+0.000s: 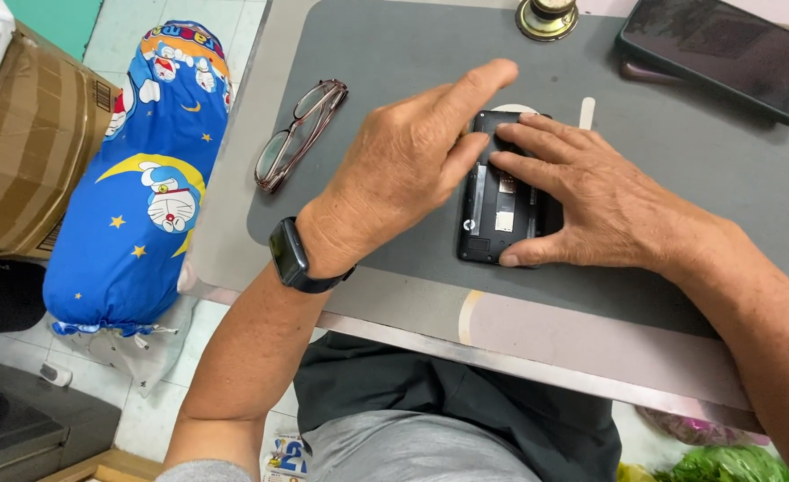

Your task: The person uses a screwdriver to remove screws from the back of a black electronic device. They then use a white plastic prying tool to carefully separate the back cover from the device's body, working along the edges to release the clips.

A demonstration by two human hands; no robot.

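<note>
A small black phone with its back cover off point(494, 210) is lying on the grey work mat point(680, 152), near the mat's front edge and roughly in the middle of the table point(537, 344). The right hand point(591, 201) is lying flat over the phone's right side, fingers spread and stretched across its top end, thumb pressing along the bottom edge, pinning it down rather than gripping it. The left hand point(408, 165) is hovering over the phone's upper left corner, loosely curled with the index finger pointing out straight; its lower fingers seem to be touching the phone's edge, though the view is hiding the contact. A black smartwatch point(292, 256) is sitting on the left wrist. A pair of glasses point(298, 134) is resting folded at the mat's left edge, well apart from the hands. A larger dark smartphone point(725, 54) is lying at the far right corner, and a brass-coloured round object point(546, 18) is standing at the top
</note>
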